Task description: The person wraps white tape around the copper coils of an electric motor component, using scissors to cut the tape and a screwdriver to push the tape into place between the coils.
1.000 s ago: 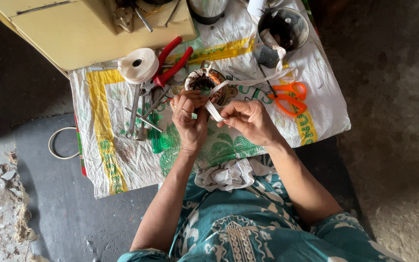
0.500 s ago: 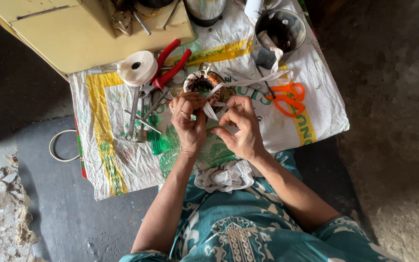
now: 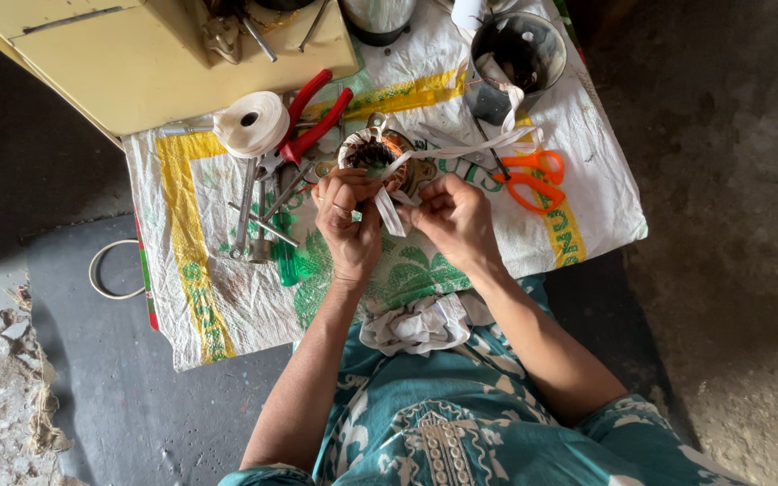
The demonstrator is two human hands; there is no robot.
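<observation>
While the person sits over it, the bench [image 3: 227, 306] lies under a woven white sack printed in yellow and green. At its far left corner stands a pale yellow box [image 3: 155, 54], the biggest thing on it. Across from that, at the far right, sits a dark metal pot [image 3: 517, 56] with strips of white cloth hanging over its rim. On the person's lap, against the near edge of the bench, rests a bunched heap of white tape [image 3: 420, 322].

Both hands meet at the middle of the sack. The left hand [image 3: 348, 220] is closed around a round coil [image 3: 375, 157], dark in the centre with copper-coloured winding, holding it just above the sack. The right hand [image 3: 456, 219] is pinched shut on a strip [image 3: 389, 211] of white tape that runs up over the coil and trails away toward the pot.

Left of the coil lie red pliers [image 3: 317, 117], their handles pointing to the far side, and touching them a white tape roll [image 3: 250, 123]. Below these lie a few grey steel tools [image 3: 258, 211]. Orange scissors [image 3: 533, 177] lie right of the hands, near the pot. A thin white ring [image 3: 105, 270] lies on the floor, beside the sack's left edge.
</observation>
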